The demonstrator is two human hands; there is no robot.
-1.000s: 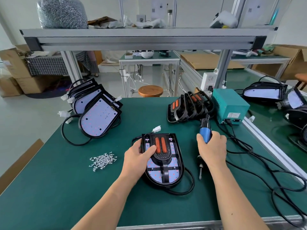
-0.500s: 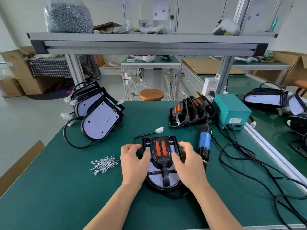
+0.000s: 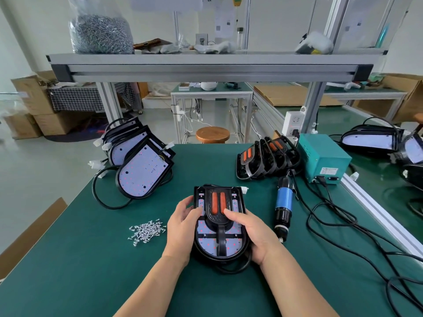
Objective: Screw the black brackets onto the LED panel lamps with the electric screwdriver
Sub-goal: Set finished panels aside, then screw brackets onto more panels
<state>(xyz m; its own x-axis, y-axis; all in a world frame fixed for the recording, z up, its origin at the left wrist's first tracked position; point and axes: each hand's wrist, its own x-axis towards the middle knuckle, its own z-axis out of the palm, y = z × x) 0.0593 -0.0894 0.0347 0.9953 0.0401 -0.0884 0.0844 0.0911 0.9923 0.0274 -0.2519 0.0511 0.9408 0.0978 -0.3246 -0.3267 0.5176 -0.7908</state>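
A small electronics assembly workshop is shown. A green-matted workbench [image 3: 91, 271] w/ alu-profile frame and overhead shelf [image 3: 206, 65] is seen; a bag of screws [image 3: 100, 30] is stored on it at 11 o'clock. LED panel lamps [image 3: 142, 172] are batched at 10, black brackets [image 3: 263, 159] at 1, loose screws [image 3: 146, 232] at 9. An electric screwdriver [image 3: 283, 207] w/ teal power unit [image 3: 325, 161] is laid at 2. Cardboard boxes [image 3: 34, 99] are stacked at 10, far back.

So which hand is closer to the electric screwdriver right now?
Right. The right hand holds the lamp at its right edge, beside the electric screwdriver; the left hand holds its left edge, farther away.
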